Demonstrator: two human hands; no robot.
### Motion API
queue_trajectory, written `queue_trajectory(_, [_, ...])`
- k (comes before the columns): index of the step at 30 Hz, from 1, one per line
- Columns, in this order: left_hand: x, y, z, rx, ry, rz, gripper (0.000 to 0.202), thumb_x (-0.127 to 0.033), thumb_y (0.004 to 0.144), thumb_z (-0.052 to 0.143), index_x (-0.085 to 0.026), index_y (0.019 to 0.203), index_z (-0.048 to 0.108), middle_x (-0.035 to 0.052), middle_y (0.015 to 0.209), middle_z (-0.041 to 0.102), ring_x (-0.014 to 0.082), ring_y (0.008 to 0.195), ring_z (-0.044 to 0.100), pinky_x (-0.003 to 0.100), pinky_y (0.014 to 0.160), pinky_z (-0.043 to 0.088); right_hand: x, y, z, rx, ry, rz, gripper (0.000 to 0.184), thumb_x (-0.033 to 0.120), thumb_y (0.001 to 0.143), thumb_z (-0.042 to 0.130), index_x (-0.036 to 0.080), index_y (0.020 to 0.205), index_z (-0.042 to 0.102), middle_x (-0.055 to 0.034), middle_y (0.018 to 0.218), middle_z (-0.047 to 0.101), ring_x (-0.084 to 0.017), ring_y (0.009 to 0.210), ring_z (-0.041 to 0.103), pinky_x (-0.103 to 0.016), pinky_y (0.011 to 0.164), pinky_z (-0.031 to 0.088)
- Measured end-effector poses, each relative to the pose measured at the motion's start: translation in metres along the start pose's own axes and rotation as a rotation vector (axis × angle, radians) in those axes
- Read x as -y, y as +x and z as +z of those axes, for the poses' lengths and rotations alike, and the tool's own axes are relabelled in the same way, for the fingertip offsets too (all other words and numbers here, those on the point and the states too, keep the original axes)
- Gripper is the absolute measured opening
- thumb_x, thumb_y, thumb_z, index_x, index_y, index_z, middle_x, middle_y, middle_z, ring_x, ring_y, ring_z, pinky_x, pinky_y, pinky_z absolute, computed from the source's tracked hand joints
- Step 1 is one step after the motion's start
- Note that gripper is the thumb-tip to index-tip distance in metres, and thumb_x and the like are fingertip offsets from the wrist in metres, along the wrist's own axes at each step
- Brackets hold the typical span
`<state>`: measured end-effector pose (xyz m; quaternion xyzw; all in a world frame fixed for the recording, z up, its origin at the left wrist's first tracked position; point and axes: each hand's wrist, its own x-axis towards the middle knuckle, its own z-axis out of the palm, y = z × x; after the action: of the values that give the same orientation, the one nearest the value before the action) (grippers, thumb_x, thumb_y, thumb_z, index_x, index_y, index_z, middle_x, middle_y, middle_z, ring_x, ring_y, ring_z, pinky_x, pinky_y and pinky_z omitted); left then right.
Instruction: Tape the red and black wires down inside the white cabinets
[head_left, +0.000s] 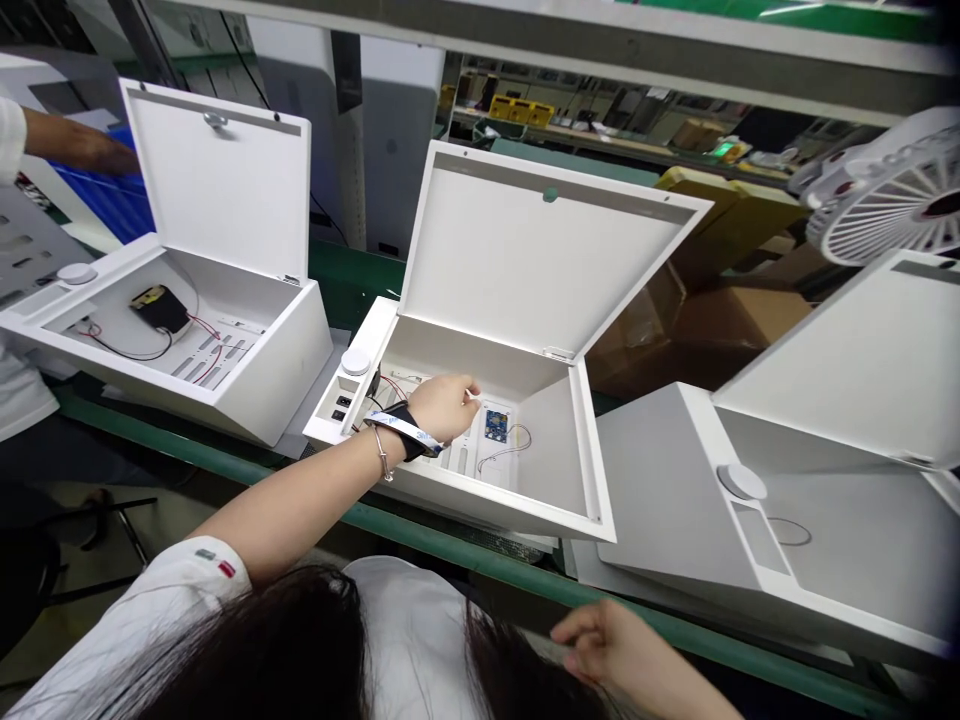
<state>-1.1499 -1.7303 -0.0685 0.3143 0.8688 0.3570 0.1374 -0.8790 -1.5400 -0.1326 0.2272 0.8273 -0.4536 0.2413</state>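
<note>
My left hand (444,408) reaches into the middle white metal box (585,440), whose lid (517,260) stands up. Its fingers are curled in a pinch above the box floor; whatever they may hold is too small to make out. A black wristband with a printed strip (405,432) wraps that wrist. Just right of the fingers, a blue circuit board (496,425) lies on the floor, with thin wires (517,440) beside it. My right hand (600,640) hangs in front of the bench edge, fingers loosely bent and apart, with nothing visible in it.
Similar boxes with raised lids stand left (277,370) and right (660,480). The left one holds a black wired part (160,308). A white fan (892,190) is at the right, cardboard boxes (739,320) behind. Another person's arm (75,140) reaches in from the left.
</note>
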Motion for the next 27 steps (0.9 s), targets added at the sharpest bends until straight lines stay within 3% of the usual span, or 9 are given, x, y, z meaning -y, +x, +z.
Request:
queue_trajectory(2, [-0.002, -0.002, 0.000, -0.005, -0.010, 0.001, 0.025, -0.030, 0.088, 0.056, -0.015, 0.108, 0.063, 0.0058, 0.097, 0.068, 0.0183, 0.088, 0.062, 0.041, 0.087, 0.048, 0.035, 0.003, -0.012, -0.088, -0.029, -0.180, 0.021, 0.040, 0.074, 0.070, 0.019, 0.075, 0.074, -0.0041, 0.064, 0.067, -0.017, 0.060, 0.061, -0.027, 0.057, 0.048])
queue_trajectory(4, [-0.006, -0.003, 0.001, -0.011, -0.024, -0.003, 0.025, -0.029, 0.088, 0.055, -0.015, 0.107, 0.063, 0.0063, 0.098, 0.068, 0.0188, 0.089, 0.062, 0.041, 0.087, 0.048, 0.081, 0.007, -0.017, -0.412, -0.061, -0.468, 0.023, 0.042, 0.079, 0.068, 0.022, 0.090, 0.074, -0.0052, 0.081, 0.070, -0.019, 0.073, 0.064, -0.030, 0.069, 0.051])
queue_trajectory(6, [-0.009, -0.003, 0.002, -0.011, -0.043, -0.005, 0.025, -0.027, 0.088, 0.054, -0.015, 0.107, 0.063, 0.0064, 0.098, 0.068, 0.0193, 0.090, 0.062, 0.041, 0.088, 0.048, 0.128, 0.013, -0.011, -0.580, -0.112, -0.744, 0.024, 0.039, 0.080, 0.069, 0.023, 0.098, 0.071, -0.0058, 0.090, 0.069, -0.019, 0.077, 0.063, -0.031, 0.074, 0.052])
queue_trajectory(8, [-0.012, -0.002, 0.002, 0.003, -0.071, -0.004, 0.025, -0.026, 0.087, 0.055, -0.015, 0.108, 0.063, 0.0064, 0.097, 0.069, 0.0191, 0.089, 0.063, 0.040, 0.088, 0.048, 0.164, 0.022, 0.005, -0.616, -0.164, -0.936, 0.027, 0.035, 0.080, 0.070, 0.023, 0.104, 0.069, -0.0066, 0.096, 0.068, -0.019, 0.081, 0.063, -0.031, 0.076, 0.052])
queue_trajectory(11, [-0.011, -0.002, 0.002, 0.033, -0.127, -0.014, 0.026, -0.025, 0.086, 0.056, -0.014, 0.108, 0.063, 0.0069, 0.095, 0.069, 0.0184, 0.086, 0.063, 0.039, 0.088, 0.048, 0.192, 0.036, 0.028, -0.638, -0.208, -1.087, 0.016, 0.028, 0.082, 0.067, 0.022, 0.097, 0.068, -0.0067, 0.094, 0.068, -0.019, 0.084, 0.064, -0.031, 0.076, 0.052])
queue_trajectory(15, [-0.003, -0.007, 0.002, 0.020, -0.228, -0.065, 0.027, -0.025, 0.086, 0.054, -0.013, 0.108, 0.063, 0.0086, 0.096, 0.068, 0.0177, 0.086, 0.063, 0.036, 0.086, 0.049, 0.198, 0.044, 0.037, -0.626, -0.197, -1.118, 0.003, 0.020, 0.083, 0.063, 0.020, 0.084, 0.066, -0.0038, 0.081, 0.068, -0.016, 0.075, 0.063, -0.027, 0.068, 0.051])
queue_trajectory(20, [0.005, -0.015, 0.010, 0.060, -0.388, -0.073, 0.030, -0.025, 0.090, 0.045, -0.015, 0.115, 0.058, 0.0047, 0.084, 0.067, 0.0126, 0.068, 0.061, 0.027, 0.068, 0.052, 0.204, 0.040, 0.039, -0.626, -0.180, -1.059, 0.003, 0.022, 0.081, 0.063, 0.021, 0.079, 0.065, -0.0024, 0.074, 0.067, -0.016, 0.069, 0.062, -0.026, 0.064, 0.050])
queue_trajectory(27, [0.003, -0.016, 0.010, -0.052, -0.423, -0.057, 0.029, -0.018, 0.084, 0.052, -0.013, 0.112, 0.060, 0.0093, 0.099, 0.063, 0.0215, 0.097, 0.059, 0.040, 0.095, 0.047, 0.217, 0.040, 0.048, -0.636, -0.172, -0.927, 0.010, 0.022, 0.075, 0.064, 0.020, 0.067, 0.058, -0.0003, 0.065, 0.061, -0.012, 0.057, 0.055, -0.024, 0.055, 0.044])
